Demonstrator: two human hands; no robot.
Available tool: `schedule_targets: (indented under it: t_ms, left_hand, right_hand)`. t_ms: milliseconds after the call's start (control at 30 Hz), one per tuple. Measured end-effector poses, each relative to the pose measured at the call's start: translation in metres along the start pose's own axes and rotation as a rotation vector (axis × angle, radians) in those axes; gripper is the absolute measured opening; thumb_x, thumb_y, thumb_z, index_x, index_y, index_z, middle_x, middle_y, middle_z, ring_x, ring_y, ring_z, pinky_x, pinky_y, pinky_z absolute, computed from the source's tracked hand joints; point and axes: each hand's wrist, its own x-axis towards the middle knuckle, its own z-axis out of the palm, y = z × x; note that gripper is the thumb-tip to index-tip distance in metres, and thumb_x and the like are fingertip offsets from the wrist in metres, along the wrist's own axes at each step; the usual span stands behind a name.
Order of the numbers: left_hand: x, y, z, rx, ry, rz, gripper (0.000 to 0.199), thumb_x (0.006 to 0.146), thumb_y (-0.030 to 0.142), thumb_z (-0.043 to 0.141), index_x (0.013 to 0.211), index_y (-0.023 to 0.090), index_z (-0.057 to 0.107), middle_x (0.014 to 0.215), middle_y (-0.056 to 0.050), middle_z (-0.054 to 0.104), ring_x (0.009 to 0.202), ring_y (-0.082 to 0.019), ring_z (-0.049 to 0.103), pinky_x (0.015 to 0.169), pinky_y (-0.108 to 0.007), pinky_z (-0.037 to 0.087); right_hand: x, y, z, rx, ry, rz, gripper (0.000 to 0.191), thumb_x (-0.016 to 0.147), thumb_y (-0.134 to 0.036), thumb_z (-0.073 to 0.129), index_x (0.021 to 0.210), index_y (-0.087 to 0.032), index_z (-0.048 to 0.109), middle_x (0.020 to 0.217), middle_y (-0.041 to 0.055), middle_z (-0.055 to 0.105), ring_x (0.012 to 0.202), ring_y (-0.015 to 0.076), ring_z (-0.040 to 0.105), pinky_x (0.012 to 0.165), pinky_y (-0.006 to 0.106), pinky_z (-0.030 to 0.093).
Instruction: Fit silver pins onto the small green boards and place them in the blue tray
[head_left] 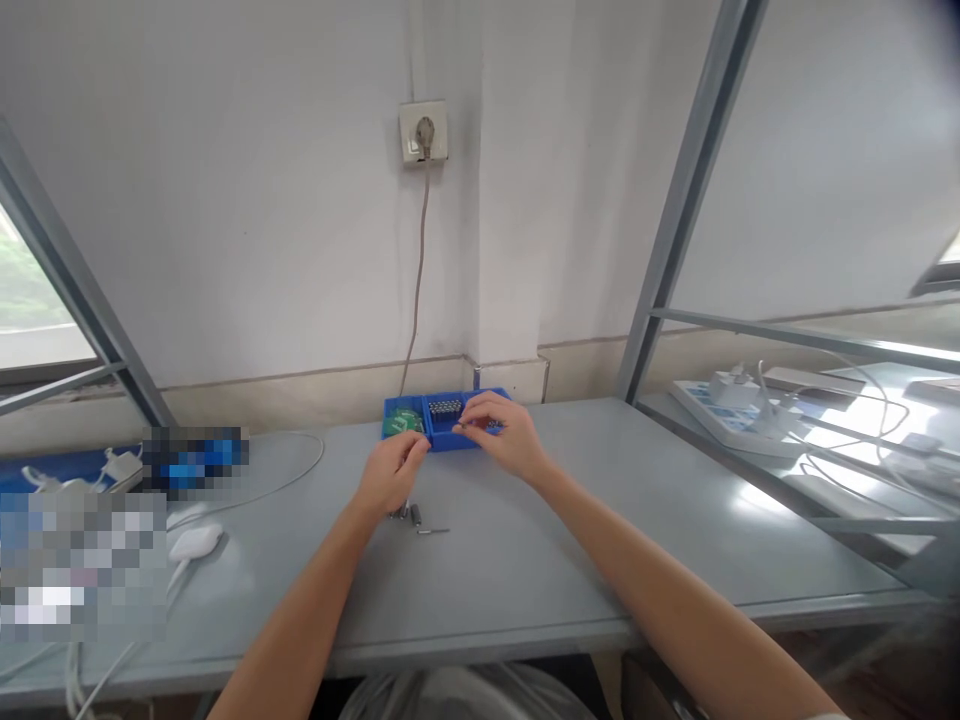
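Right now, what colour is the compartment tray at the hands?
Blue; the compartment tray shows best in the head view, the only one here.

Hands at blue tray (divided)

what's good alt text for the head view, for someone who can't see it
A person's left hand and right hand reach to a blue divided box on a grey table, the left at its front left, the right over its right part. Small metal-looking parts lie near the left wrist; a cord hangs from a wall socket.
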Motion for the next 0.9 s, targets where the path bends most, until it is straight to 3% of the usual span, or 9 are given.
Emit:
schedule_targets:
  t_ms: [100,200,400,600,900]
  left_hand:
    - [0.0,0.001,0.002,0.036,-0.043,0.019,0.04,0.096,0.042,0.032,0.085,0.018,0.063,0.074,-0.001,0.062,0.07,-0.015,0.054,0.067,-0.026,0.038]
    - [0.0,0.002,0.003,0.062,-0.054,0.021,0.04,0.096,0.043,0.033,0.082,0.018,0.062,0.073,-0.001,0.061,0.069,-0.015,0.053,0.065,-0.026,0.036]
    - [0.0,0.004,0.001,0.104,-0.055,-0.019,0.039,0.095,0.044,0.035,0.078,0.018,0.06,0.067,0.001,0.058,0.061,-0.013,0.047,0.061,-0.026,0.034]
    - [0.0,0.006,0.003,0.103,-0.091,-0.031,0.039,0.093,0.045,0.036,0.08,0.019,0.062,0.07,-0.001,0.061,0.063,-0.014,0.05,0.062,-0.027,0.036]
    - [0.001,0.003,0.003,0.122,-0.077,-0.041,0.038,0.093,0.045,0.038,0.08,0.019,0.062,0.068,0.0,0.061,0.061,-0.015,0.05,0.06,-0.027,0.036]
  right_hand:
    - [0.003,0.006,-0.006,-0.006,0.066,0.133,0.023,0.077,-0.042,0.066,0.074,-0.019,0.067,0.088,0.0071,0.069,0.075,0.0171,0.061,0.069,0.03,0.049]
    - [0.008,0.018,-0.016,-0.09,0.053,0.311,0.022,0.074,-0.04,0.067,0.077,-0.018,0.067,0.074,0.0042,0.068,0.069,0.0176,0.061,0.067,0.031,0.047]
    - [0.013,0.047,-0.037,-0.304,0.025,0.474,0.015,0.07,-0.034,0.068,0.074,-0.02,0.066,0.079,0.0028,0.07,0.077,0.0189,0.062,0.071,0.031,0.044]
    - [0.01,0.071,-0.039,-0.411,0.013,0.503,0.016,0.071,-0.036,0.068,0.078,-0.021,0.067,0.083,0.0023,0.071,0.08,0.0194,0.062,0.071,0.031,0.042]
    - [0.007,0.076,-0.026,-0.467,-0.019,0.496,0.013,0.076,-0.035,0.067,0.078,-0.022,0.068,0.087,0.0026,0.071,0.084,0.0196,0.063,0.071,0.03,0.042]
